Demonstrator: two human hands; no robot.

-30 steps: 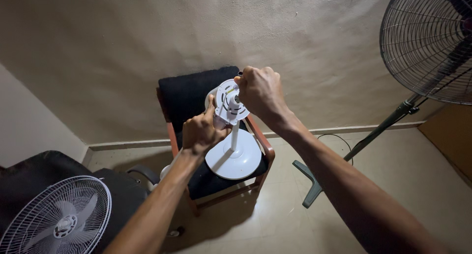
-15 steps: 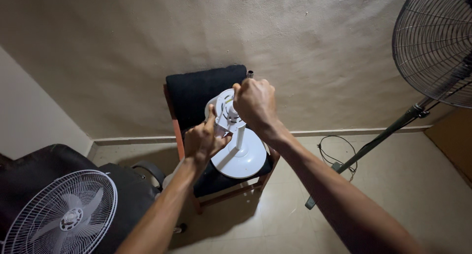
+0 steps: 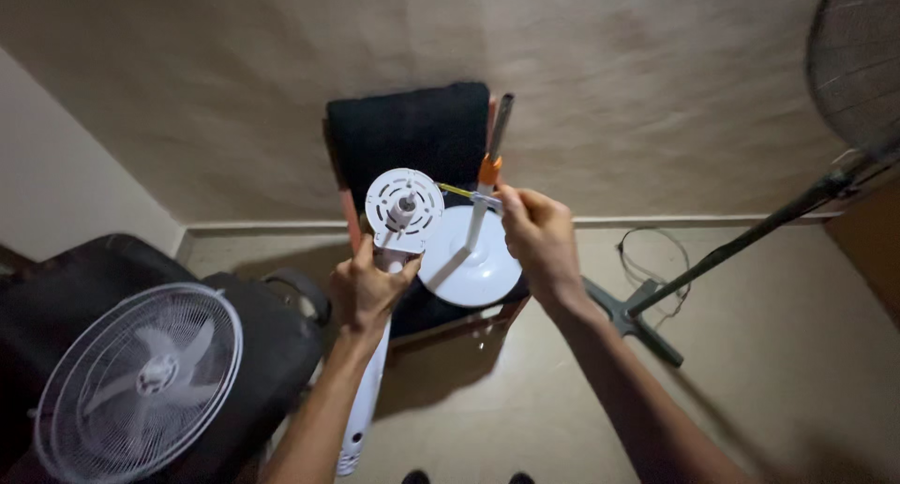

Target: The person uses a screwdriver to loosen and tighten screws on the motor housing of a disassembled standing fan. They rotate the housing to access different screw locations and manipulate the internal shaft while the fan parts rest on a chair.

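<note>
My right hand (image 3: pixel 539 236) has come off the round white plastic fan motor head (image 3: pixel 404 205) since a second ago, now pinching an orange-handled screwdriver (image 3: pixel 489 175) (shaft upright). My left hand (image 3: pixel 367 292) wraps the white column below the head. The head lies left of the screwdriver, above the black-cushioned wooden chair (image 3: pixel 410 133).

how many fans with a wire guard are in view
2. One white fan lies at lower left on the black seat; a dark standing fan is at the upper right edge, partly cut off. Others may be out of frame.
</note>
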